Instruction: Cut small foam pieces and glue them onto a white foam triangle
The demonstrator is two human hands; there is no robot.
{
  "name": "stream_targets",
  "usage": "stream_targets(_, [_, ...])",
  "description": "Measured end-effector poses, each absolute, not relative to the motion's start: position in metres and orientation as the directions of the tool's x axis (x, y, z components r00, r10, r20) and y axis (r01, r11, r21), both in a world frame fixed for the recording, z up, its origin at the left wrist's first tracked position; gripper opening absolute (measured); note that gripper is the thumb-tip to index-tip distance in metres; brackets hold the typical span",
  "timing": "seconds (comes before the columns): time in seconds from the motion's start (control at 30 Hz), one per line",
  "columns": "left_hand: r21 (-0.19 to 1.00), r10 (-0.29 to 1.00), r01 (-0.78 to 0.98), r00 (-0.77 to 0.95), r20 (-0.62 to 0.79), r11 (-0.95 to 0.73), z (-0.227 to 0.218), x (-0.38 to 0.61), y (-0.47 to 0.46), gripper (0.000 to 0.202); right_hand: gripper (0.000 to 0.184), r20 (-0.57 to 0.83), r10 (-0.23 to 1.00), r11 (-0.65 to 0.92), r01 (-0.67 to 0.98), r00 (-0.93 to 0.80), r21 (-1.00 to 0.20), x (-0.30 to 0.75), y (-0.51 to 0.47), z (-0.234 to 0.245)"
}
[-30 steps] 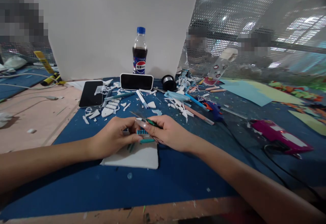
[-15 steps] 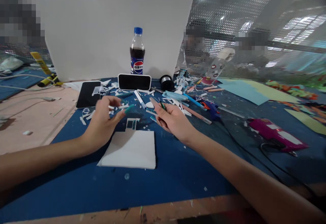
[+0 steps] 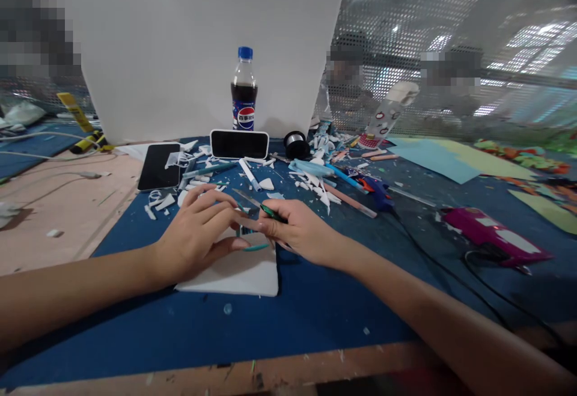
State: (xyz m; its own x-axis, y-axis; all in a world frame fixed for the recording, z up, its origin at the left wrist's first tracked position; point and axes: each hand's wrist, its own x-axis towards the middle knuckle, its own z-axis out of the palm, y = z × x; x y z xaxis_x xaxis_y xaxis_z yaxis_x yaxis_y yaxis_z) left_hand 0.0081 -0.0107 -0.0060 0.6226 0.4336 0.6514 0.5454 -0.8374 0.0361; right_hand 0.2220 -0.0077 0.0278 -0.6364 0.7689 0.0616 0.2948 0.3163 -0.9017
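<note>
My left hand (image 3: 198, 234) lies flat, fingers stretched out to the right, pressing on the far edge of a white foam sheet (image 3: 243, 276) on the blue mat (image 3: 293, 312). My right hand (image 3: 300, 231) is closed around a green-handled craft knife (image 3: 269, 211). Its blade points left and away, just past my left fingertips. The fingertips of both hands meet over a small teal-and-white cut piece at the sheet's far edge, and they mostly hide it.
Behind the hands lie several white foam scraps (image 3: 198, 182), pens, a phone (image 3: 240, 143) propped up, a dark tablet (image 3: 157, 166), a cola bottle (image 3: 244, 92) and a tape roll (image 3: 295, 143). A blue glue gun (image 3: 378, 191) and a magenta tool (image 3: 491, 237) with cords lie right.
Half a second ago my hands were apart and lifted off the sheet. Both have come back together and down onto its far edge, the knife still in my right hand.
</note>
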Motion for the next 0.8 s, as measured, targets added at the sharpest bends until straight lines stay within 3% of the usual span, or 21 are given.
stream_targets(0.23, [-0.088, 0.313, 0.521, 0.63, 0.711, -0.849, -0.007, 0.0101, -0.0107, 0.021, 0.044, 0.103, 0.767, 0.29, 0.199, -0.633, -0.936, 0.2224, -0.0066, 0.0226])
stream_targets(0.4, [-0.128, 0.283, 0.522, 0.634, 0.719, -0.844, -0.0055, 0.0105, -0.0121, 0.023, 0.036, 0.049, 0.783, 0.206, 0.184, -0.62, -0.961, 0.2206, -0.007, 0.0236])
stream_targets(0.53, [-0.116, 0.271, 0.482, 0.659, 0.702, -0.869, -0.0047, 0.0101, -0.0103, 0.026, 0.031, 0.062, 0.788, 0.273, 0.257, -0.613, -0.927, 0.2188, -0.0068, 0.0268])
stream_targets(0.8, [-0.074, 0.228, 0.394, 0.662, 0.714, -0.916, -0.0027, 0.0113, -0.0054, 0.029, 0.03, 0.122, 0.79, 0.317, 0.229, -0.601, -0.92, 0.2161, -0.0098, 0.0241])
